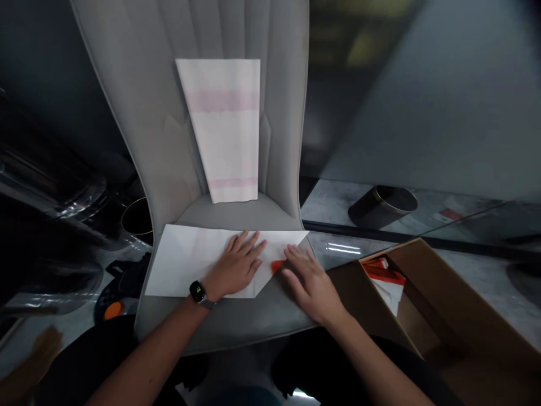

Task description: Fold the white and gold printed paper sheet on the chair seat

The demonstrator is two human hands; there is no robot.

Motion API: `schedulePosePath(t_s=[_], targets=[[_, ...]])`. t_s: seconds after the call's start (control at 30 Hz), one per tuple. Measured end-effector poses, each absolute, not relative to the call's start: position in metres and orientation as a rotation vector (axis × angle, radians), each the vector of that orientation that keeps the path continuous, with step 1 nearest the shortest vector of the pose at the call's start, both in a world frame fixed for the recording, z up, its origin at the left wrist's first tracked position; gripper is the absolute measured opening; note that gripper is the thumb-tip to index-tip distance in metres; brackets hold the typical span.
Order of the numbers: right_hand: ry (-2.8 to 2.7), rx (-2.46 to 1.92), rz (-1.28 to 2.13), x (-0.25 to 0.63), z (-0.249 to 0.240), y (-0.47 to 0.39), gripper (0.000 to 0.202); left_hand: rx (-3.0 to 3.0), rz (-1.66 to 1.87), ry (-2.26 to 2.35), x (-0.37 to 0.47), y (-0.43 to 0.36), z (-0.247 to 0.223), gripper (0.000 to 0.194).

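Note:
A long white folded sheet of paper (181, 262) lies across the grey chair seat (236, 322), its right end slanting to a point. My left hand (236, 266), with a watch (198, 291) on the wrist, rests flat on the paper with its fingers spread. At the slanted end is my right hand (313, 286), its fingers stretched out and the tips touching or just over the paper's edge. A small orange-red patch (276, 266) shows at that slant, beside the right fingertips. Another folded white sheet (228, 141) with pinkish bands leans upright against the chair back.
To the right stands an open cardboard box (448, 299) with red-and-white folded pieces (385, 282) inside. A dark round bin (382, 206) shows behind the glass, another (138, 217) left of the chair. Clear plastic wrap (54, 270) stands at far left, near an orange round thing (113, 310).

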State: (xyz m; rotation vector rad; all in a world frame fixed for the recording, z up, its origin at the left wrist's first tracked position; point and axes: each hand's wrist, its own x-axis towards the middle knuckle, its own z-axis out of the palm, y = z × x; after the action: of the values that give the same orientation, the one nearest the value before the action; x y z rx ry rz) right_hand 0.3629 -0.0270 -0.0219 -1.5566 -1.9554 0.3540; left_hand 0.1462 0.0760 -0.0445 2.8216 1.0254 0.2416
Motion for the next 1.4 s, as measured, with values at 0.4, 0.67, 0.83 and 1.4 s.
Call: schedulePosePath(t_s=[0.4, 0.67, 0.83, 1.4], targets=[[-2.098, -1.191, 0.428, 0.331, -0.034, -0.041, 0.040, 2.763, 0.326, 1.008, 0.145, 0.078, -0.045, 0.051], [-2.063, -1.930, 0.379, 0.396, -0.051, 0.008, 0.071, 2.771, 0.313, 1.024, 0.146, 0.079, -0.044, 0.051], [-2.002, -2.111, 0.408, 0.401, -0.056, 0.011, 0.070, 2.744, 0.275, 1.046, 0.147, 0.077, -0.040, 0.051], [-2.213, -2.200, 0.265, 0.345, -0.057, -0.004, 0.104, 2.645, 0.405, 1.037, 0.143, 0.063, -0.044, 0.052]])
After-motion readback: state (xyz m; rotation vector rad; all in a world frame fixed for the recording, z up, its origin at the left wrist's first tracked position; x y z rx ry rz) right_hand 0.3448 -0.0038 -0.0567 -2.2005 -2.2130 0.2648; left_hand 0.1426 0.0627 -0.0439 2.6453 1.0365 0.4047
